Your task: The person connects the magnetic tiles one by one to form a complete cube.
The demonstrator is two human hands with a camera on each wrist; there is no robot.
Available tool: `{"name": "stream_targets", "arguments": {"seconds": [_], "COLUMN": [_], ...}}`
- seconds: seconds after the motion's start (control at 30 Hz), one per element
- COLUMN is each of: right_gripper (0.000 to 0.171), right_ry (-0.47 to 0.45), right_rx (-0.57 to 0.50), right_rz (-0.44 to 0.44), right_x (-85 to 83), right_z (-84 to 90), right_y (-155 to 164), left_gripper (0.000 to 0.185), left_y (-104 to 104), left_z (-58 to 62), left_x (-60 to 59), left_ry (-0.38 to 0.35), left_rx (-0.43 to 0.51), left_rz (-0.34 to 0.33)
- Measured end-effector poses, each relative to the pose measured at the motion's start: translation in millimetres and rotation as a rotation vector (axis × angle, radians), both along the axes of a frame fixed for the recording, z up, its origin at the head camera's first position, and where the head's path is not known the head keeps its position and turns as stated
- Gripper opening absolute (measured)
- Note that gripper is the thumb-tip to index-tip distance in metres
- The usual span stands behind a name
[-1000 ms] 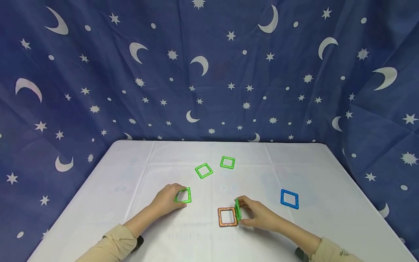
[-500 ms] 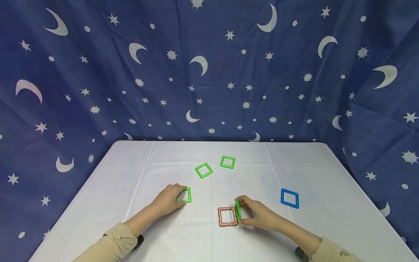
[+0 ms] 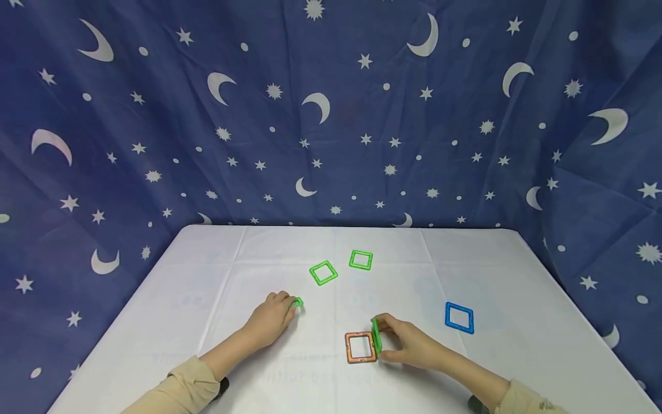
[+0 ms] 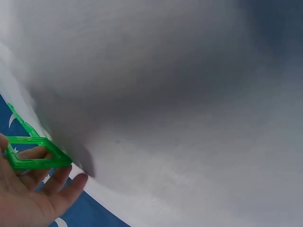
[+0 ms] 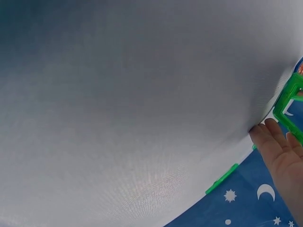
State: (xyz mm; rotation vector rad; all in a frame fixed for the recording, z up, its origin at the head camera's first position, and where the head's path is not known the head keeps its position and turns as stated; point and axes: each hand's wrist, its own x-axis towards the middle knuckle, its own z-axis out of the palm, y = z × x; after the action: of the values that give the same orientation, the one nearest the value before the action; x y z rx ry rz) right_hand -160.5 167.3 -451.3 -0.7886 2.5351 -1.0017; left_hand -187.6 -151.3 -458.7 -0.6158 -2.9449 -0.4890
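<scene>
In the head view, we see the left hand (image 3: 269, 321) stretched forward over the table (image 3: 248, 379), its back toward us; thumb and fingers make a narrow grip on a green square (image 3: 298, 302). The right hand (image 3: 414, 344) points inward and pinches a second green square (image 3: 376, 338), which stands at the right side of the flat orange square (image 3: 361, 360). In the left wrist view, we find the green square tilted between thumb and fingers; if it touches the table, we cannot tell. In the right wrist view, the fingers extend beside the second green square.
</scene>
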Motion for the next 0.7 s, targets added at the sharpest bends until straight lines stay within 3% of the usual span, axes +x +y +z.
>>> {"name": "stream_targets", "arguments": {"seconds": [0.27,0.7], "right_gripper": [0.060,0.060], "right_ry": [-0.002,0.009], "right_rx": [0.006,0.005], "right_rz": [-0.003,0.001], "right_x": [0.0,-0.9], "right_z": [-0.5,-2.1], "right_y": [-1,1], "left_gripper": [0.031,0.017], "left_y": [-1,-4], "left_z": [0.8,4.8], "left_x": [-8.5,-16.9], "left_ry": [0.080,0.014], "left_rx": [0.019,0.304], "left_rz": [-0.003,0.178]}}
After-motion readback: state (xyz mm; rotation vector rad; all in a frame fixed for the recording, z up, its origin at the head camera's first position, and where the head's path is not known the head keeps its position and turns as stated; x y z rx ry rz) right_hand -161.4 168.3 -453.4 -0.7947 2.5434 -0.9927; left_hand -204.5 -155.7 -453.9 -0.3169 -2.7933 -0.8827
